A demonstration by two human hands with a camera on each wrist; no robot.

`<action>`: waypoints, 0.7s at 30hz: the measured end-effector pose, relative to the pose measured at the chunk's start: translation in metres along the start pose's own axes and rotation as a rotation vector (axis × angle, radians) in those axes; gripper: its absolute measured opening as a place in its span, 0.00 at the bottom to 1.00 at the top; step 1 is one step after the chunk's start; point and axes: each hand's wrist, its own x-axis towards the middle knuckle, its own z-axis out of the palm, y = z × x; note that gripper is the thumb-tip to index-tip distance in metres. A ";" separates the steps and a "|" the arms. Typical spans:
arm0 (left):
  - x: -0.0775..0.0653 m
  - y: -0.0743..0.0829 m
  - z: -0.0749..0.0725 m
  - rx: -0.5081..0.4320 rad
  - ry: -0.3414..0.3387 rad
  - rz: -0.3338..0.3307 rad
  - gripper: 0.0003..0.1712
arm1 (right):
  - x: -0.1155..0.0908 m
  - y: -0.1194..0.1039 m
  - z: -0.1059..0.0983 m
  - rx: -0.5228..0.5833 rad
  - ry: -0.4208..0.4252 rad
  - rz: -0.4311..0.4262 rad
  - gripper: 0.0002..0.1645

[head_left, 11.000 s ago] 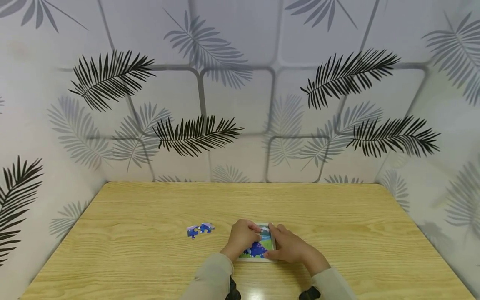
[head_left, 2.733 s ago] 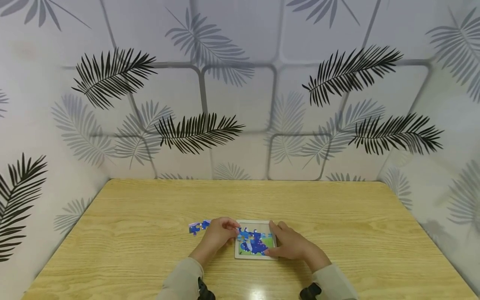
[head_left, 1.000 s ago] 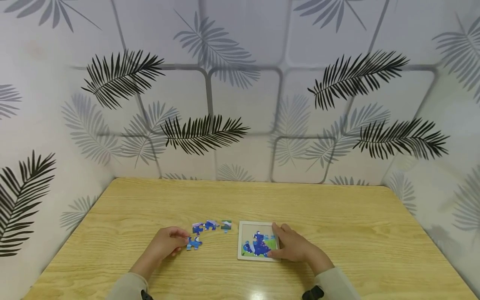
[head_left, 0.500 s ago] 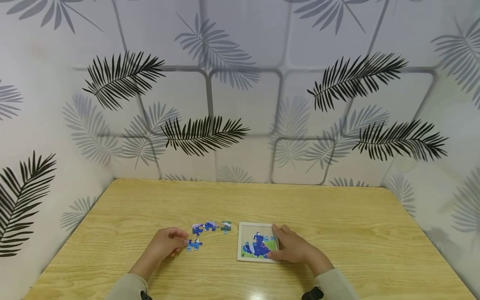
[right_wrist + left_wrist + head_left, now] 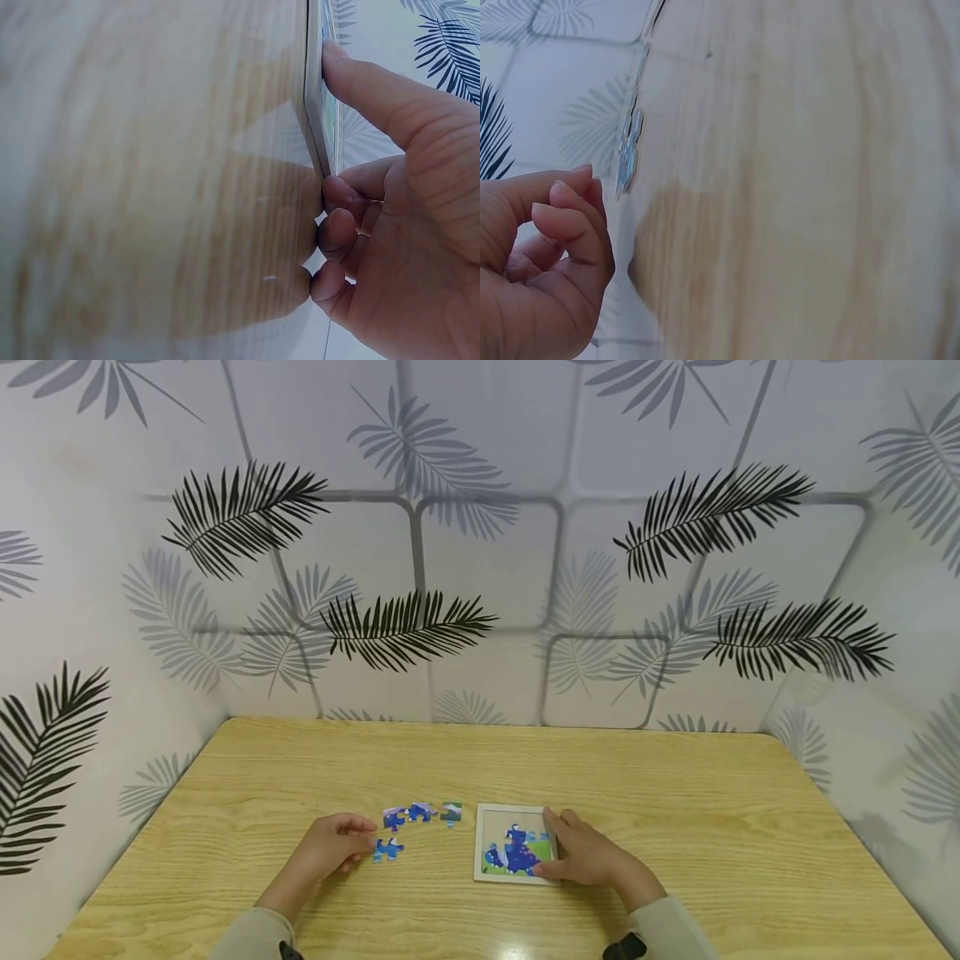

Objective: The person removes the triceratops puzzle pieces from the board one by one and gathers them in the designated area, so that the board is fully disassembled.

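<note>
L hand [image 5: 330,843] holds nothing, fingers loosely curled, tips just beside nearest loose puzzle pc [image 5: 387,850] on desk [image 5: 420,910], L of tray [image 5: 497,825]. R hand [image 5: 592,853] clamped on tray's R edge. Best: pinch pc by edges, brace tray, align tabs b4 pressing.

The right hand [image 5: 588,853] hides part of the tray [image 5: 495,823], and the head view cuts off both sleeves [image 5: 253,937].

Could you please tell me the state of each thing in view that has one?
Jigsaw tray: partly filled, its upper left bare.
Loose jigsaw pieces: outside the tray, on the wooden table.
Left hand: fingers curled beside the nearest piece; contact unclear.
Right hand: gripping the tray's right side, thumb on top.
</note>
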 end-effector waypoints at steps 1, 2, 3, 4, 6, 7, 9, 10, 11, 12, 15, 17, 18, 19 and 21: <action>0.000 0.001 0.001 -0.002 -0.003 -0.001 0.08 | 0.000 0.000 0.000 0.000 0.001 -0.001 0.56; -0.001 0.003 0.002 -0.004 -0.006 0.000 0.08 | 0.000 0.000 0.000 0.000 0.001 -0.001 0.56; -0.001 0.005 0.003 -0.010 -0.010 0.001 0.08 | -0.001 0.000 0.000 0.000 0.001 0.001 0.55; -0.002 0.007 0.004 -0.014 -0.016 0.004 0.08 | -0.001 -0.001 0.000 0.000 0.002 0.003 0.55; -0.004 0.011 0.006 -0.025 -0.033 0.010 0.07 | -0.001 -0.001 -0.001 0.002 0.002 0.009 0.55; -0.004 0.012 0.008 -0.032 -0.043 0.015 0.07 | -0.001 -0.002 0.000 0.002 0.001 0.012 0.55; -0.004 0.015 0.012 -0.043 -0.065 0.019 0.08 | -0.002 -0.002 -0.001 0.008 0.000 0.013 0.55; -0.004 0.017 0.014 -0.046 -0.080 0.025 0.08 | -0.002 -0.002 -0.001 0.009 -0.001 0.012 0.55; -0.004 0.018 0.016 -0.052 -0.092 0.031 0.09 | -0.002 -0.002 -0.001 0.011 -0.001 0.013 0.55; -0.003 0.019 0.019 -0.057 -0.105 0.035 0.10 | -0.002 -0.002 -0.001 0.012 -0.001 0.015 0.55; -0.001 0.023 0.027 -0.067 -0.151 0.063 0.12 | -0.002 -0.002 0.000 0.014 -0.004 0.024 0.55; 0.001 0.027 0.033 -0.071 -0.181 0.085 0.13 | -0.001 -0.001 0.000 0.014 -0.006 0.031 0.55; 0.001 0.028 0.037 -0.072 -0.196 0.093 0.13 | -0.001 -0.001 0.000 0.014 -0.007 0.033 0.55; 0.002 0.030 0.040 -0.071 -0.210 0.103 0.13 | 0.000 -0.001 0.000 0.015 -0.008 0.036 0.55; 0.002 0.033 0.048 -0.072 -0.228 0.109 0.13 | 0.000 -0.001 0.000 0.014 -0.010 0.037 0.55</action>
